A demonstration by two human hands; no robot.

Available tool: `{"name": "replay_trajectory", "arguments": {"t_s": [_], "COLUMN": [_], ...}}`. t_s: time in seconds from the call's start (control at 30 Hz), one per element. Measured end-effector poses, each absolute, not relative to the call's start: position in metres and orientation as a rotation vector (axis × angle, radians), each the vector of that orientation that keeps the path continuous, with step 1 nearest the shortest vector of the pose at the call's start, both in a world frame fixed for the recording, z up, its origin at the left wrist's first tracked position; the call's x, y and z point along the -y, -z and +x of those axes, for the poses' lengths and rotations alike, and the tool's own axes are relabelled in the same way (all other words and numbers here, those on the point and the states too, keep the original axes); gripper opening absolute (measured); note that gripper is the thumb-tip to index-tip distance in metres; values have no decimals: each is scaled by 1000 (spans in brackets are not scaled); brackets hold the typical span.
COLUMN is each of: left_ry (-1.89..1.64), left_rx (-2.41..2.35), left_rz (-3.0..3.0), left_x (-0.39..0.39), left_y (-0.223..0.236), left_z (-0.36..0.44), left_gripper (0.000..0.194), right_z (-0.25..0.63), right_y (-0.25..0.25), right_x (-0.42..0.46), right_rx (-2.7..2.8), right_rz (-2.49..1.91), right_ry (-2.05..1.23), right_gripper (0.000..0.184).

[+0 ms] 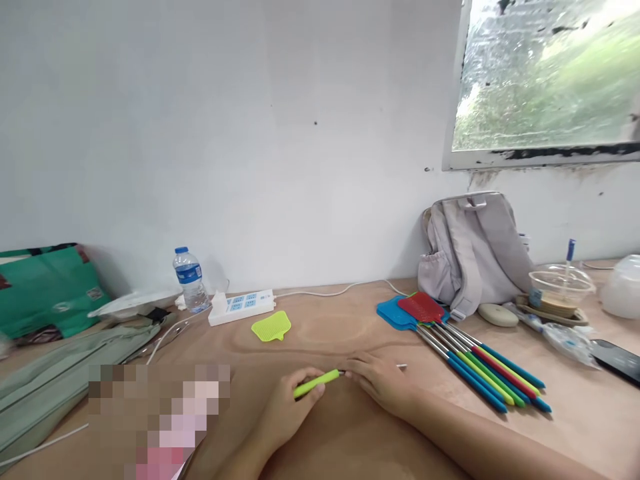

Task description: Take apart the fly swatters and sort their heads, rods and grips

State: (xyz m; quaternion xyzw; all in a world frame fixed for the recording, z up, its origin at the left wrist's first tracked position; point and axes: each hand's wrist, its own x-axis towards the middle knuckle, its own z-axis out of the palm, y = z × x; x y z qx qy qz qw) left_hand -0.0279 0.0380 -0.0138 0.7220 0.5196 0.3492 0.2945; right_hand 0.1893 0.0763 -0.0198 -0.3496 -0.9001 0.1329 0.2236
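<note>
My left hand (286, 408) is closed around a yellow-green fly swatter handle (321, 381), held just above the table. Against the handle's right end, my right hand (377, 381) has its fingers closed on the thin metal rod (402, 365), whose tip sticks out past the hand; most of the rod is hidden. A loose yellow-green swatter head (273, 326) lies flat on the table beyond my left hand. To the right rests a pile of several fly swatters with a red head (423, 307), a blue head (395, 313) and coloured handles (493, 377).
A white power strip (243, 306) and a water bottle (190, 280) stand by the wall. Right of the swatters are a grey backpack (473, 253), a plastic cup (560, 290) and a phone (617, 360). A green bag (50, 290) and grey-green cloth (45, 383) lie left, near a blurred patch.
</note>
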Motion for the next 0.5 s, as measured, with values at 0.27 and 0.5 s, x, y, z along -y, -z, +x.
{"name": "replay_trajectory", "arguments": {"t_s": [0.27, 0.5], "left_ry": [-835, -860], "left_rx": [-1363, -1254], "left_rz": [2066, 2250], "left_x": [-37, -31], "left_y": [19, 22], "left_z": [-31, -6], "left_gripper": [24, 27], "right_z": [185, 172], "right_y": [14, 27], "right_x": [-67, -63], "right_rx": [2613, 2685], "right_rz": [-1024, -935], "right_ry": [-257, -167], "right_gripper": [37, 35]}}
